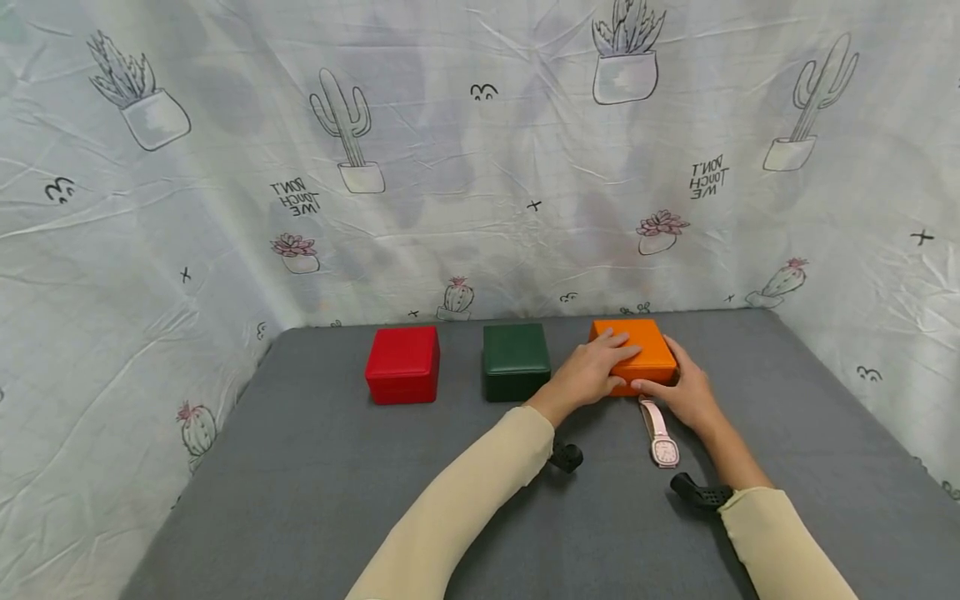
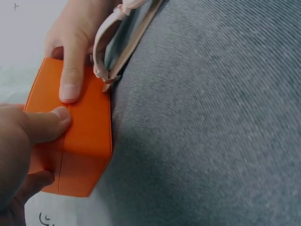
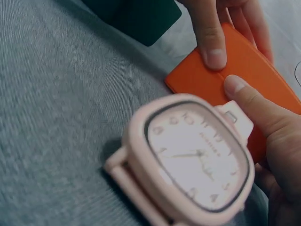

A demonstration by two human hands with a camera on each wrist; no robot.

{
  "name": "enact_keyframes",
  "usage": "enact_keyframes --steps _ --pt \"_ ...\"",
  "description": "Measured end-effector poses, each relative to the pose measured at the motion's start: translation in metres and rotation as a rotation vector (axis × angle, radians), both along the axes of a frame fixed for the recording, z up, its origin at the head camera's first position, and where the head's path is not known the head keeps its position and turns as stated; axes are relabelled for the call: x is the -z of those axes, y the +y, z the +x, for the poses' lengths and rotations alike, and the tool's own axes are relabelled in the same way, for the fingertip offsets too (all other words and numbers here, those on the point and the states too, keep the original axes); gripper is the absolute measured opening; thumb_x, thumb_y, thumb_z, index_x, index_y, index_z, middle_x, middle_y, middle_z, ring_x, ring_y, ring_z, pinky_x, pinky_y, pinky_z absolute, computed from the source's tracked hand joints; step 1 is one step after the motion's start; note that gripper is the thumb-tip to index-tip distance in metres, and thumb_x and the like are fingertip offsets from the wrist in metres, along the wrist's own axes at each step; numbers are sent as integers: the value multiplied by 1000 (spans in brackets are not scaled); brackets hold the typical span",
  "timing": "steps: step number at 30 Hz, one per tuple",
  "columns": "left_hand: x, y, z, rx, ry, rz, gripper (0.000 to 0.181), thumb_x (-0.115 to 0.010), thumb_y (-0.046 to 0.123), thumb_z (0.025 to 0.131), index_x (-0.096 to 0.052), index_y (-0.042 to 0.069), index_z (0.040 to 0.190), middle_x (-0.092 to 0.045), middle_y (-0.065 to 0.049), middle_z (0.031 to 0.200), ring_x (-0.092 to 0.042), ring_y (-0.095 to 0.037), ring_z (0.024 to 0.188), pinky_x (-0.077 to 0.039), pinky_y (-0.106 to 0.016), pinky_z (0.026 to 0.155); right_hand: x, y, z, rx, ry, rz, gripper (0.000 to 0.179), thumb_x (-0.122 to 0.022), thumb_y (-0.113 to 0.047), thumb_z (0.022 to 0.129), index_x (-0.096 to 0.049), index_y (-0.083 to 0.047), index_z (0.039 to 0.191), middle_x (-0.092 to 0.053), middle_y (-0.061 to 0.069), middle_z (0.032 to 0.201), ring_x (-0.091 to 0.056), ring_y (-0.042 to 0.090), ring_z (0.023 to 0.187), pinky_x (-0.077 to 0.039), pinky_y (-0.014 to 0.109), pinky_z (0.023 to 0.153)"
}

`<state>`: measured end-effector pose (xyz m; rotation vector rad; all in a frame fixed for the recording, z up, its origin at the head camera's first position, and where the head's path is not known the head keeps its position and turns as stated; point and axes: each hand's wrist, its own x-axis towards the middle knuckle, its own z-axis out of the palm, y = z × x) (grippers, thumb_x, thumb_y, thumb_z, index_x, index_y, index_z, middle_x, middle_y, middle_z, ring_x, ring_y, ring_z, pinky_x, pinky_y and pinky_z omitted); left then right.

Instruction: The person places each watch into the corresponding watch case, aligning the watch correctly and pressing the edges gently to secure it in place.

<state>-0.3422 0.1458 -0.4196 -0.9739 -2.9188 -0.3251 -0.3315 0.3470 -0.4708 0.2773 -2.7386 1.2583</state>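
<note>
An orange box point(image 1: 647, 340) with its lid down sits at the back right of the table. My left hand point(image 1: 587, 372) grips it from the left, fingers over the lid and thumb on the front. On the right side, my right hand point(image 1: 690, 395) holds the same box, its thumb also against the front face. Both thumbs meet near the lid seam, as the left wrist view shows on the orange box point(image 2: 91, 125). Just in front lies a pink wristwatch point(image 1: 664, 450), dial up, its strap reaching to the box; its dial point(image 3: 197, 155) looms large in the right wrist view.
A green box point(image 1: 516, 354) stands left of my left hand, and a red box point(image 1: 402, 358) farther left; both are closed. Behind the grey table point(image 1: 300, 492) hangs a white cloth point(image 1: 480, 233) printed with cacti. Black wrist-camera mounts sit on both wrists.
</note>
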Motion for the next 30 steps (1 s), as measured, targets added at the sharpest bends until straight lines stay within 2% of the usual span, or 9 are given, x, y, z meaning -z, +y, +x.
enact_keyframes --steps 8,13,18,20,25,30 --pt "1 -1 -1 -16 -21 47 60 -66 34 90 -42 33 146 -35 8 156 -27 -15 147 -32 -37 117 9 -1 3 26 40 13 91 -72 -37 86 -20 -8 155 -46 31 140 -54 45 116 -45 58 95" --pt "-6 0 -6 -1 -53 89 60 -68 33 89 -45 32 144 -39 8 153 -32 -14 145 -34 -40 116 10 0 3 45 49 -4 89 -73 -37 86 -24 -8 154 -48 29 139 -55 44 117 -46 57 96" --pt "-14 0 -12 8 -85 126 60 -70 34 87 -47 32 143 -44 7 150 -43 -15 138 -39 -37 112 10 2 3 58 26 -8 84 -72 -43 84 -34 -5 149 -52 27 137 -56 43 116 -47 56 95" --pt "-16 -2 -16 15 -91 147 60 -69 34 87 -47 32 143 -47 8 148 -51 -14 130 -45 -32 106 10 2 2 54 28 -18 81 -73 -42 84 -36 -6 147 -51 26 138 -55 43 118 -48 57 95" --pt "-20 -5 -23 8 -124 222 58 -69 33 88 -48 33 142 -54 8 141 -59 -12 114 -51 -24 91 10 0 0 36 35 -40 79 -75 -37 83 -37 -8 145 -48 26 142 -50 47 125 -45 58 98" --pt "-23 -8 -25 -27 -151 387 55 -70 32 87 -52 31 140 -59 4 136 -61 -14 113 -52 -26 92 11 0 -2 36 39 -52 84 -76 -35 82 -33 -7 148 -44 26 145 -45 47 130 -43 57 102"
